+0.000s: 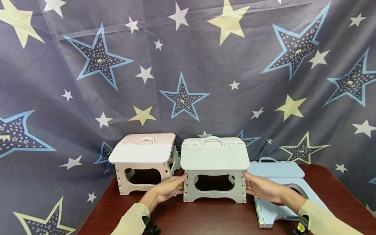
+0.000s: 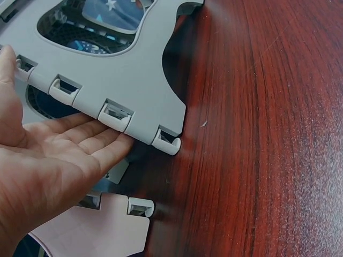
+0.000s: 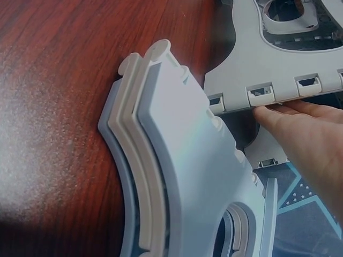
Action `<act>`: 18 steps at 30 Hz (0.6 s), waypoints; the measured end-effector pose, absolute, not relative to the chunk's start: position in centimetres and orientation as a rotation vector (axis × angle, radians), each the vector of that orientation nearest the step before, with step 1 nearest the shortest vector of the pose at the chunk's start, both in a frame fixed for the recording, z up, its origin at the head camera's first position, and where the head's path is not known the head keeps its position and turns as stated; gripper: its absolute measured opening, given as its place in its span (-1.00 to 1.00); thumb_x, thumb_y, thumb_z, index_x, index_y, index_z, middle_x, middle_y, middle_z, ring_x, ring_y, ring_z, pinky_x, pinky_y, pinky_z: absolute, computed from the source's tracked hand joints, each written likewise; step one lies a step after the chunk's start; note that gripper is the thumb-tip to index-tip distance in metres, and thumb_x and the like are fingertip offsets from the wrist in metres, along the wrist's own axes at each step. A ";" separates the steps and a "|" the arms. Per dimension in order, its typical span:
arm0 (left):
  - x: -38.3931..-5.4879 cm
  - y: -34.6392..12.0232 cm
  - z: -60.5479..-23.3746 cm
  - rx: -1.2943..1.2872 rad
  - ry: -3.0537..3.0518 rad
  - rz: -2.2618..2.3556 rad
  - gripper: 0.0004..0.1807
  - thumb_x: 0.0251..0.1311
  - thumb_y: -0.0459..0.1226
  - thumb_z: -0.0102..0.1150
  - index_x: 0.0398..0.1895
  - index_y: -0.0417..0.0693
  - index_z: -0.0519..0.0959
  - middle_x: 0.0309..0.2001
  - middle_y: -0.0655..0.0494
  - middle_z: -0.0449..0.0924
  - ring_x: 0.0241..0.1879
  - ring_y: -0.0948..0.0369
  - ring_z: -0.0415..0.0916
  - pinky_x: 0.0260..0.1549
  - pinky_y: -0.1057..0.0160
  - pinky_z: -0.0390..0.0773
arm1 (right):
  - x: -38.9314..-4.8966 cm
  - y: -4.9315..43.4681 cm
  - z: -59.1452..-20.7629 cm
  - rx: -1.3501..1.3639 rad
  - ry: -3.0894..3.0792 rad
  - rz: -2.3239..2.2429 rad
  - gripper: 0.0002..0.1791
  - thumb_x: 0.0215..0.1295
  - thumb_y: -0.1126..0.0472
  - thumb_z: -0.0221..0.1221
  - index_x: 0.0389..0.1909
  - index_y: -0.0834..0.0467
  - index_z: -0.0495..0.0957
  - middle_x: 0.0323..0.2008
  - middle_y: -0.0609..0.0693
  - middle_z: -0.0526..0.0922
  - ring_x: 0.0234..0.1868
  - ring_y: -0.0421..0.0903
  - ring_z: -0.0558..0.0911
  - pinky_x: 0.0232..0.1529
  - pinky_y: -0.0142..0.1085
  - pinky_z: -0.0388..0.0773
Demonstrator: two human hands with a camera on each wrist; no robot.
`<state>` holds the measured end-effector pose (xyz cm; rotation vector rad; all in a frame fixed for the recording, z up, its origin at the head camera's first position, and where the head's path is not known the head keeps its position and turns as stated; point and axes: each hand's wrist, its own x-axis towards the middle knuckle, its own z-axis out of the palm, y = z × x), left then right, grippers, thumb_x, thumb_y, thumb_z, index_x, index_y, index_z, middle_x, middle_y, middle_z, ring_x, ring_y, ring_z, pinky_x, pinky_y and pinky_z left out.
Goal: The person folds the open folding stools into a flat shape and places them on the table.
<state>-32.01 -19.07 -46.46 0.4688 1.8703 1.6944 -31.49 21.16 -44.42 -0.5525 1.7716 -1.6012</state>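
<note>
A grey-green folding step stool [image 1: 215, 153] stands unfolded on the table, its carry handle upright on top. My left hand [image 1: 168, 190] touches its left side, palm up, with fairly straight fingers [image 2: 88, 136] along the hinged edge. On the opposite side, my right hand [image 1: 262, 188] lies against the stool, fingers [image 3: 284, 111] extended by the hinges and partly hidden behind the panel. Just beyond my left hand is a pink and white folding stool [image 1: 141, 153], also unfolded. Under my right forearm lies a blue folding stool [image 1: 282, 182], folded flat.
The dark red wooden table [image 1: 205, 218] has rounded back corners. Behind it hangs a grey curtain [image 1: 205, 55] printed with stars. The pink stool stands close on the left of the grey-green one, the blue stool close on its right.
</note>
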 end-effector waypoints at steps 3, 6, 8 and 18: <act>-32.0 -19.1 -46.7 0.481 1.859 1.707 -0.18 0.60 0.13 -0.30 0.48 -0.48 0.13 0.47 -0.44 0.19 0.48 -0.11 0.23 0.50 -0.17 0.12 | -31.6 21.2 -44.2 -0.564 1.766 -1.598 -0.09 0.63 -0.26 -0.49 0.53 0.36 -0.60 0.54 0.42 -0.53 0.56 0.39 -0.35 0.56 0.19 -0.21; -32.0 -19.2 -46.8 0.483 1.860 1.712 -0.18 0.60 0.14 -0.31 0.48 -0.48 0.13 0.47 -0.44 0.20 0.47 -0.09 0.24 0.50 -0.18 0.11 | -31.7 21.1 -44.0 -0.569 1.763 -1.600 -0.09 0.64 -0.25 -0.48 0.53 0.37 -0.60 0.54 0.43 -0.53 0.56 0.40 -0.35 0.56 0.20 -0.21; -32.0 -19.2 -46.8 0.480 1.861 1.711 -0.17 0.60 0.14 -0.30 0.49 -0.48 0.10 0.48 -0.44 0.18 0.49 -0.14 0.20 0.51 -0.19 0.09 | -31.6 21.1 -43.9 -0.568 1.756 -1.603 -0.09 0.64 -0.25 -0.48 0.52 0.38 -0.60 0.53 0.44 -0.53 0.56 0.40 -0.36 0.56 0.20 -0.22; -32.2 -19.2 -46.7 0.469 1.880 1.686 -0.07 0.58 0.15 -0.27 0.53 -0.55 -0.11 0.51 -0.48 0.07 0.54 -0.30 0.00 0.50 -0.23 0.06 | -31.4 21.2 -44.4 -0.563 1.750 -1.608 -0.06 0.63 -0.26 -0.50 0.50 0.44 -0.61 0.53 0.46 -0.53 0.55 0.41 -0.37 0.56 0.20 -0.27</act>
